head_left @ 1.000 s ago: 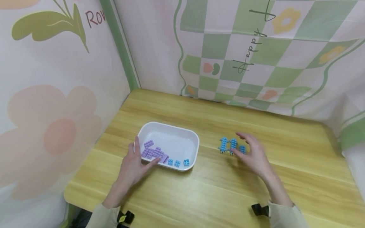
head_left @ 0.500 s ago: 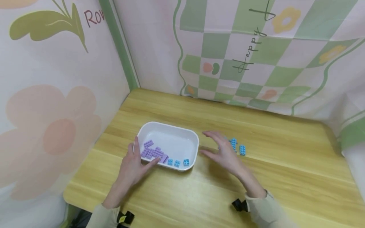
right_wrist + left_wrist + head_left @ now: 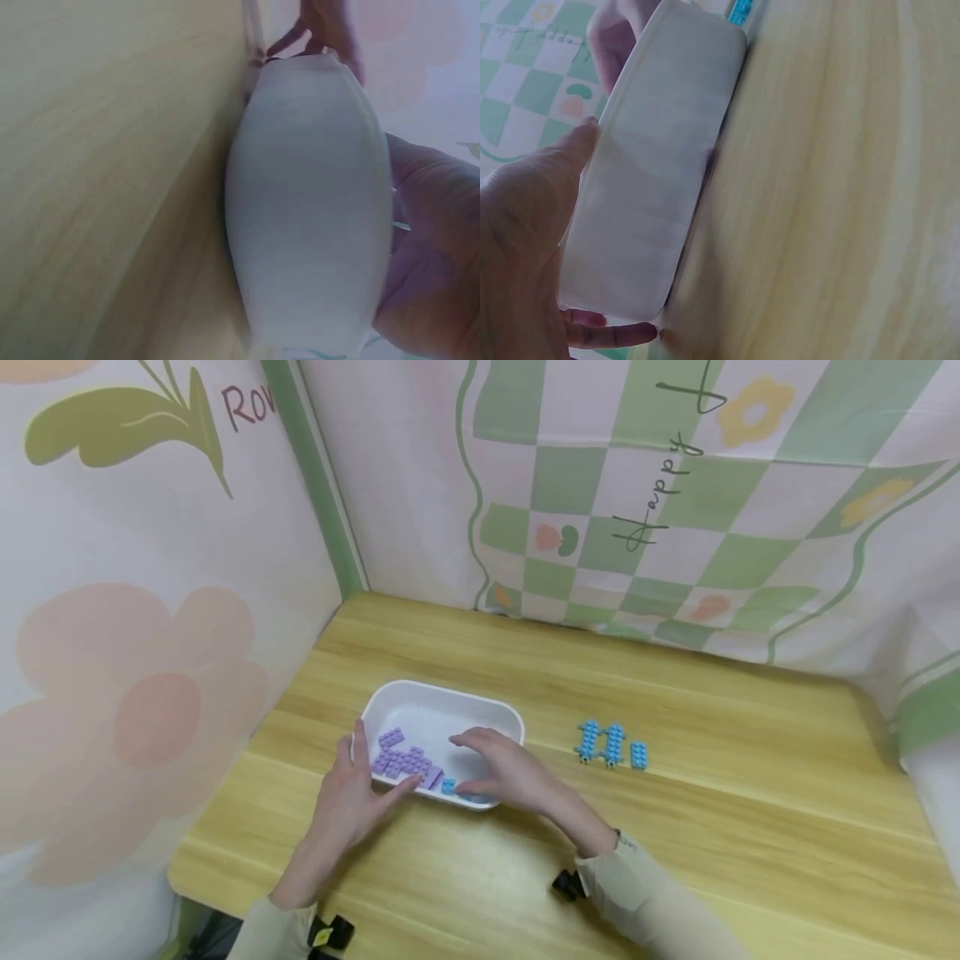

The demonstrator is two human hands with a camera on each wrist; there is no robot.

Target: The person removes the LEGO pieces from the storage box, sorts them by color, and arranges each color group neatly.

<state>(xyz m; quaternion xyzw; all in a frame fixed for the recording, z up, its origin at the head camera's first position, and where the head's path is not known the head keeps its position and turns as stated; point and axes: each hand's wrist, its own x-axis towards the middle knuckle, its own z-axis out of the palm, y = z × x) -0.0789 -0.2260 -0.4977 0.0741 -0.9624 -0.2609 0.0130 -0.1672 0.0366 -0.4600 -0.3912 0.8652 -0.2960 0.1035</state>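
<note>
A white tray (image 3: 427,693) stands on the table, holding purple bricks (image 3: 401,760) and small blue bricks (image 3: 448,786). My left hand (image 3: 347,797) grips its near left corner. In the left wrist view that thumb (image 3: 577,142) lies along the rim, while fingers reach around the end wall. My right hand (image 3: 513,768) is over the tray's right half, thumb and fingers spread apart above the blue bricks, nothing seen between them. It covers part of the blue bricks. The tray's outer wall (image 3: 307,202) blocks the right wrist view of the fingertips.
To the right of the tray, two long blue studded pieces with side pegs (image 3: 613,745) stand side by side. A plain blue brick (image 3: 638,755) lies beside them. The wooden table (image 3: 712,777) meets a checkered cloth (image 3: 600,560) at the back.
My right hand has moved left from the blue pieces, past the tray's right end, to over the inside of the tray. My left hand and the tray have stayed in place.
</note>
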